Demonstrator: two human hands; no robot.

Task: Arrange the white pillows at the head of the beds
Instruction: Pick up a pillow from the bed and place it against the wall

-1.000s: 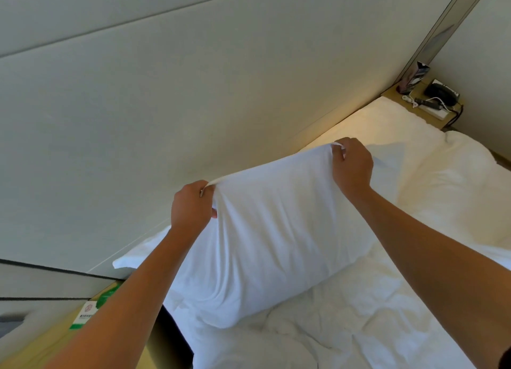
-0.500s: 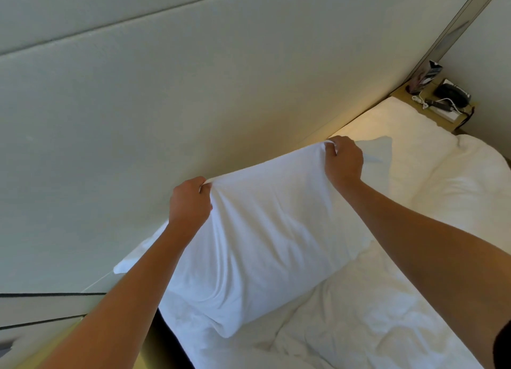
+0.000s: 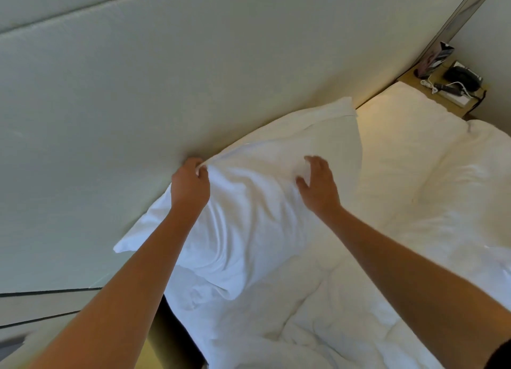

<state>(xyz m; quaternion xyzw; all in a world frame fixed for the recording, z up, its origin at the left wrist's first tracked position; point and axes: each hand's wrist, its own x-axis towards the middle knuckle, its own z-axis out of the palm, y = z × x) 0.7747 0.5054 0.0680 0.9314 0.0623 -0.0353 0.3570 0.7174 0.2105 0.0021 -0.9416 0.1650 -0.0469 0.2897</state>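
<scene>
Headboard [image 3: 138,106]: padded pale panel is standing behind the bed [image 3: 318,313], as we are viewing it.
Pillow [image 3: 249,216]: is leaning against the headboard at the bed's head.
Left hand [image 3: 189,184]: we are pinching the pillow's top edge.
Right hand [image 3: 318,183]: we are resting relaxed, spread fingers on the pillow.
Nightstand [image 3: 414,78]: is standing beyond, holding a phone [image 3: 461,78].
</scene>
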